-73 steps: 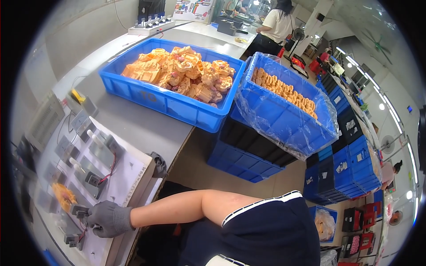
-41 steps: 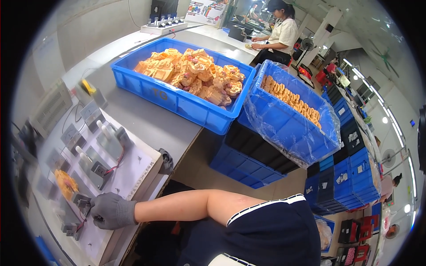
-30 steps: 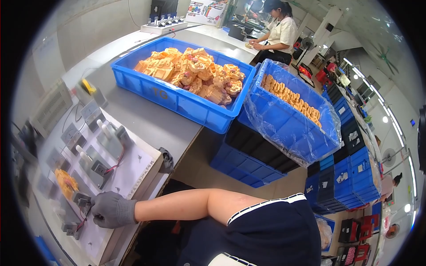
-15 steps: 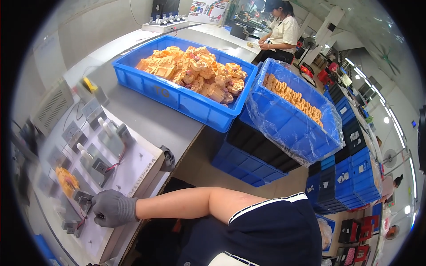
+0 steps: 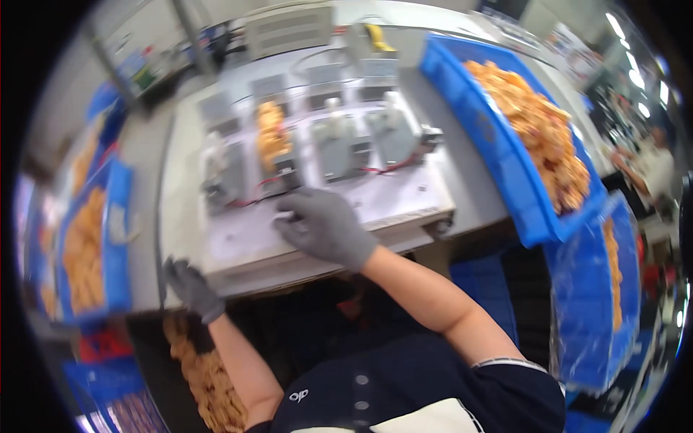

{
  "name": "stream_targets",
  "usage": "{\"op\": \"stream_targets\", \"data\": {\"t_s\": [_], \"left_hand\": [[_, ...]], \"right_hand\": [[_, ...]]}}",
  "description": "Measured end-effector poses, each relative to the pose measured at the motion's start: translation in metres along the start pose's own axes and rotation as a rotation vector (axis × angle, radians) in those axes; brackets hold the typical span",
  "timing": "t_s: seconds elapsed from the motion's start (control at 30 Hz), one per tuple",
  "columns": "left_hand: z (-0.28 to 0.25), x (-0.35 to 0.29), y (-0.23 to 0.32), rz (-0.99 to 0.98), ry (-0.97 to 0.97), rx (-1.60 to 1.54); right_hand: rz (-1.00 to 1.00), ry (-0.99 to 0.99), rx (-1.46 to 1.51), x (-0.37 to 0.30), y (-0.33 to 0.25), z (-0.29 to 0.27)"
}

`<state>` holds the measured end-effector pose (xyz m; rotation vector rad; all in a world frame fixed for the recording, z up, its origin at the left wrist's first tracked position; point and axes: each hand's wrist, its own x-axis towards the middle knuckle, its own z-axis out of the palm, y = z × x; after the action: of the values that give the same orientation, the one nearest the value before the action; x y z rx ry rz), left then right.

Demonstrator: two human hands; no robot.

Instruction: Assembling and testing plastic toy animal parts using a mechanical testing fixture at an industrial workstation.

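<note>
My right hand (image 5: 323,226), in a grey glove, hovers over the front of a white fixture board (image 5: 249,242). Its fingers are loosely bent and apart, and nothing shows in them. Just beyond the fingertips is a small dark clamp block (image 5: 286,171) with red wires. Behind that block, an orange moulded plastic part (image 5: 272,137) sits in the second station from the left. My left hand (image 5: 195,289), also gloved, is at the board's front left corner near the table edge. Its fingers are spread, somewhat blurred, with nothing seen in them.
Grey stations with white pegs (image 5: 330,128) stand on the board. At right is a blue bin (image 5: 498,155) heaped with orange parts; a plastic-lined blue bin (image 5: 577,317) lies nearer. More orange parts fill a blue bin (image 5: 119,252) at left. A person (image 5: 653,173) works at far right.
The view has swung left, bringing the whole board and my left hand into sight. My right hand has drawn back from the clamp block, its fingers loosened.
</note>
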<state>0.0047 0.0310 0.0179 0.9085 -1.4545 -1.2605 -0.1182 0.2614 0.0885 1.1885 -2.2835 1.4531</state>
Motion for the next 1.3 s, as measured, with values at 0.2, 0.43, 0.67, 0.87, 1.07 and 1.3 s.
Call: {"op": "stream_targets", "data": {"t_s": [0.2,0.43,0.67,0.87,1.07,1.3], "left_hand": [[-0.009,0.001,0.008,-0.027,0.020,-0.076],[-0.014,0.002,0.019,-0.027,0.039,-0.187],[0.018,-0.030,0.085,0.383,0.079,-0.264],[0.073,-0.076,0.113,0.315,-0.435,-0.392],[0.105,-0.098,0.101,0.307,-0.509,-0.315],[0.122,-0.096,0.090,0.290,-0.486,-0.223]], "right_hand": [[0.030,0.013,0.003,0.000,-0.007,0.003],[0.015,0.013,-0.002,-0.001,0.002,0.002],[0.028,-0.029,-0.032,0.000,0.000,0.003],[0.020,-0.026,-0.051,-0.001,0.006,0.005],[0.034,-0.013,-0.005,-0.003,0.007,0.002],[0.100,-0.091,-0.022,-0.001,0.008,-0.001]]}}
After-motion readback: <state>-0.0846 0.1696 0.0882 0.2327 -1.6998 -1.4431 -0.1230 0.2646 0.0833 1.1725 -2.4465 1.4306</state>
